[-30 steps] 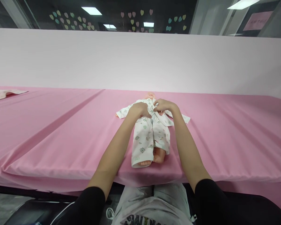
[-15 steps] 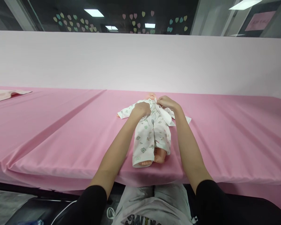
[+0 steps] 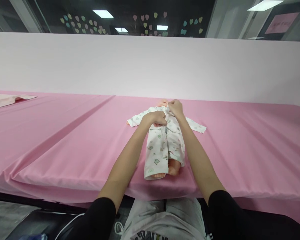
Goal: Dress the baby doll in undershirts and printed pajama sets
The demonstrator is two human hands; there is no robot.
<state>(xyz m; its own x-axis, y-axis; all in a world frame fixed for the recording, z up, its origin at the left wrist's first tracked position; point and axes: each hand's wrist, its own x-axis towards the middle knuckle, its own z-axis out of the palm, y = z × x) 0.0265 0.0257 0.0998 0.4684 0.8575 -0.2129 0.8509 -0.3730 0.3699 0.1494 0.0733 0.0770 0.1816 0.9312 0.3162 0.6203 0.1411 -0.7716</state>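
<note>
A baby doll (image 3: 174, 167) lies on its back on a pink-covered table, head away from me and feet toward me. It wears a white printed jacket (image 3: 173, 126) and matching pants (image 3: 155, 154); one lower leg shows below the shorter-looking pant leg. My left hand (image 3: 157, 118) rests on the chest with curled fingers closed at the jacket's front edge. By the collar, my right hand (image 3: 175, 107) pinches the other front edge of the jacket. Both hands hide part of the upper chest.
The pink cover (image 3: 72, 146) spreads to both sides with long creases. A pale cloth (image 3: 7, 100) lies at the far left. Behind the table stands a white low wall (image 3: 140, 66) below dark glass. My lap is against the table's front edge.
The jacket front under my right hand was folded back with its white inside showing; now it lies across the chest. My right hand has moved inward, and my left hand slightly right.
</note>
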